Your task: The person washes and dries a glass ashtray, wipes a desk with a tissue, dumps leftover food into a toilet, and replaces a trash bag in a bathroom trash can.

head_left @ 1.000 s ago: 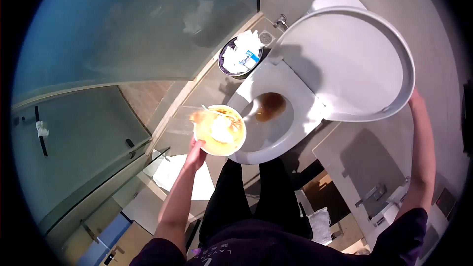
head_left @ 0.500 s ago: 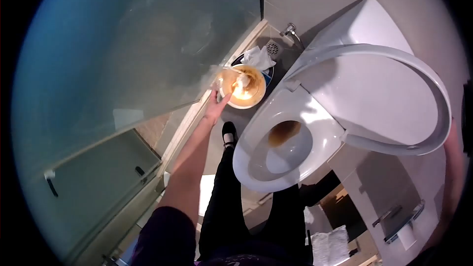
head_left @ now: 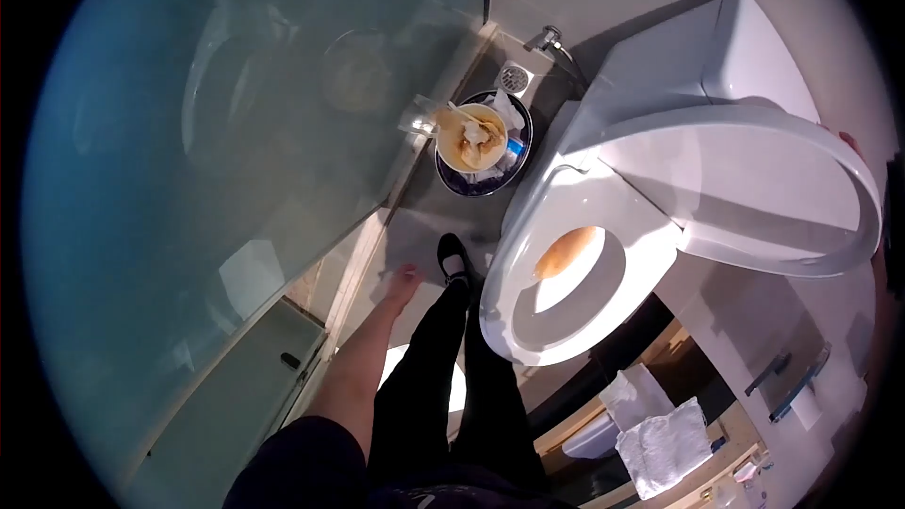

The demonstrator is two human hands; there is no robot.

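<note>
My left hand (head_left: pixel 405 285) hangs above the floor beside my shoe, holding nothing, its fingers loosely apart. Farther ahead, a round takeaway bowl (head_left: pixel 460 162) with brown food residue, crumpled white tissue and a utensil sits on top of the trash bin (head_left: pixel 452 186). A clear plastic lid (head_left: pixel 419 117) sticks out at the bowl's left side. At the far right, the fingers of my right hand (head_left: pixel 851 143) show at the edge of the raised toilet seat (head_left: pixel 869 203); most of that hand is hidden behind it. Brown liquid lies inside the toilet bowl (head_left: pixel 517 320).
A frosted glass panel (head_left: pixel 283 132) runs along the left. A floor drain (head_left: pixel 514 79) and a wall valve (head_left: pixel 549 38) are behind the bin. White towels (head_left: pixel 665 448) lie on a shelf at the lower right, near a toilet paper holder (head_left: pixel 799 396).
My left hand has let go of the takeaway bowl and drawn back toward me. The bowl now rests on the trash bin. My view has shifted, and the right hand's fingers have come into sight.
</note>
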